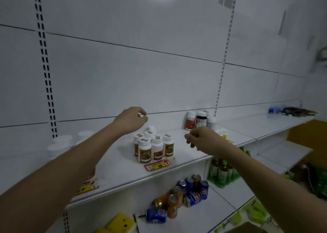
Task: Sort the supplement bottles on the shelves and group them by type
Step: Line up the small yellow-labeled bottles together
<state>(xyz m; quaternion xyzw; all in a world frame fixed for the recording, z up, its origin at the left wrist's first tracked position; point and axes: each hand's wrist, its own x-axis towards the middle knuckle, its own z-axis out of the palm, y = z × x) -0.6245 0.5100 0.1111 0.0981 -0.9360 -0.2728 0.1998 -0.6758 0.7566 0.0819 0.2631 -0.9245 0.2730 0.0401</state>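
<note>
Several white supplement bottles with orange-brown labels stand grouped on the white shelf. Farther right at the back stand a red-labelled bottle, a dark bottle and a small white one. Plain white bottles sit at the shelf's left, blurred. My left hand hovers above and left of the group, fingers loosely curled, holding nothing. My right hand hovers right of the group, fingers hanging curled and empty, hiding small bottles behind it.
Price tags lie on the shelf's front edge. The lower shelf holds soda cans and green drink bottles. Yellow packs lie lower left. Blue and dark items rest at the far right end.
</note>
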